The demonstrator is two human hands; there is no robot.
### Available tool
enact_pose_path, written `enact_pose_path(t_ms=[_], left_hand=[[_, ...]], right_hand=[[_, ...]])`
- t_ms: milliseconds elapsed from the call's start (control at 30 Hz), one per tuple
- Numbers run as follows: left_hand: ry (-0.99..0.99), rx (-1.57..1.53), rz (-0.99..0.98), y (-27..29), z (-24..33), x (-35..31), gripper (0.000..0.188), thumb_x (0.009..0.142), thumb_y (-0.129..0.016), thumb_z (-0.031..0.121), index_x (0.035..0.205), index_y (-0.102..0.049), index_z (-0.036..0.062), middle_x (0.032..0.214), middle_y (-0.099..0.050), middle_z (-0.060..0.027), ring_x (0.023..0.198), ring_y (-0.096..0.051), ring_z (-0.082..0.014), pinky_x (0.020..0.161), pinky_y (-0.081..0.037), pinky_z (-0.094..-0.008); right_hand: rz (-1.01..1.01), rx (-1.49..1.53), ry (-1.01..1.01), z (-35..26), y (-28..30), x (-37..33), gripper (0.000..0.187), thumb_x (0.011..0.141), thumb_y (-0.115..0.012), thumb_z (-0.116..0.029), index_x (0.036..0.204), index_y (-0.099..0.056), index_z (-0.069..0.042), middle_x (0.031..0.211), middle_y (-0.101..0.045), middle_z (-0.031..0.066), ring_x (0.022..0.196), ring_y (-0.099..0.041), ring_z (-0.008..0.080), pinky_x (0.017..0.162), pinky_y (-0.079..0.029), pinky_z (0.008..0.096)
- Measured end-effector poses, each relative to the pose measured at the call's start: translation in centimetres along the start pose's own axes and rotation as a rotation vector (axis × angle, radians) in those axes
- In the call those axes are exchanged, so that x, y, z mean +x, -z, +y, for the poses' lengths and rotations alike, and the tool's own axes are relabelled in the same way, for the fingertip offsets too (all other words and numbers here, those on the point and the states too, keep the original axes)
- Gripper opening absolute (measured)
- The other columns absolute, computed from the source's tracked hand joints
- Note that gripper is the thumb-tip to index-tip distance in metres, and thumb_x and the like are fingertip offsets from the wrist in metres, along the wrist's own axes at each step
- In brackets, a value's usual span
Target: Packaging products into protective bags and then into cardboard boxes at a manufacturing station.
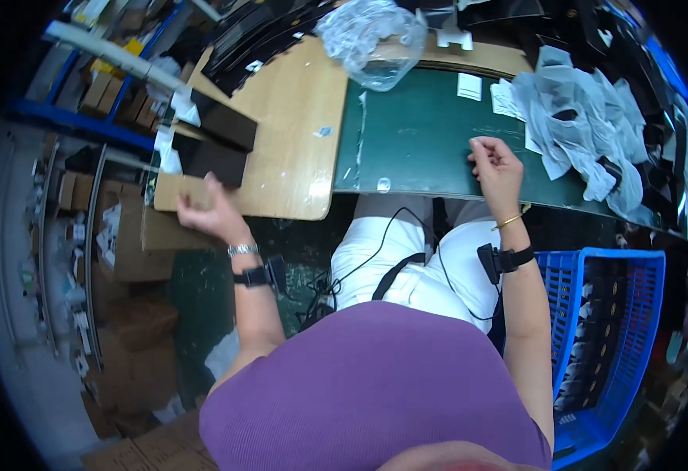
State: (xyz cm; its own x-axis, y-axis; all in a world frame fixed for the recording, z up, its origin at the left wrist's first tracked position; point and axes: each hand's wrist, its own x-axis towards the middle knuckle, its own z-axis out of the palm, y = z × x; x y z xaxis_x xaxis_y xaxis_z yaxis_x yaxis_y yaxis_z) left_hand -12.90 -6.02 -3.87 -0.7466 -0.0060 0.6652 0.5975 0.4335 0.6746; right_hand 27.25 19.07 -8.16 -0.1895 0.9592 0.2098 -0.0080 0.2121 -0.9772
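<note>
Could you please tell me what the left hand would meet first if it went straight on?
The left hand would likely meet the nearer dark box first, though depth and any gap are unclear.

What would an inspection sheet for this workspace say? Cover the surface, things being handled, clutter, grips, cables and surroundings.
Surface: green tabletop with light marks; wooden board at left.
Things: two dark boxes at the board's left side.
Clutter: clear bag at the back; white bags heaped at right; white card nearby.
Grips: left grip blurred, fingers spread, near the boxes; right grip over the tabletop, fingers curled. No held thing visible.
Cables: black cable loops across the lap.
Surroundings: blue crate at right; cartons at left.
</note>
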Motion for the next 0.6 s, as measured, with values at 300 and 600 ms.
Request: enact_pose_path(t_ms=[300, 600], left_hand=[[-0.622, -0.567, -0.707, -7.5, 21.3, -3.4, 0.017, 0.091, -0.079, 0.011, 0.106, -0.073, 0.0036, 0.124, -0.067, -0.0158, 0.118, -0.064, -0.0325, 0.102, -0.051, -0.0417], [-1.024, -0.353, -0.416, -24.8, 32.7, -5.6, 0.035, 0.085, -0.081, 0.013, 0.118, -0.073, 0.0084, 0.131, -0.065, -0.016, 0.125, -0.06, -0.0359, 0.106, -0.047, -0.0478]], right_hand=[[0.018, -0.029, 0.079, -0.3, 1.3, 0.9, 0.013, 0.1, -0.075, -0.013, 0.102, -0.076, -0.001, 0.077, -0.072, 0.0007, 0.068, -0.065, 0.004, 0.06, -0.051, 0.0204], [0.034, -0.067, 0.125, -1.5, 1.7, 1.2, 0.012, 0.101, -0.073, -0.013, 0.101, -0.076, -0.001, 0.077, -0.07, -0.0008, 0.067, -0.064, 0.0032, 0.057, -0.05, 0.0194]])
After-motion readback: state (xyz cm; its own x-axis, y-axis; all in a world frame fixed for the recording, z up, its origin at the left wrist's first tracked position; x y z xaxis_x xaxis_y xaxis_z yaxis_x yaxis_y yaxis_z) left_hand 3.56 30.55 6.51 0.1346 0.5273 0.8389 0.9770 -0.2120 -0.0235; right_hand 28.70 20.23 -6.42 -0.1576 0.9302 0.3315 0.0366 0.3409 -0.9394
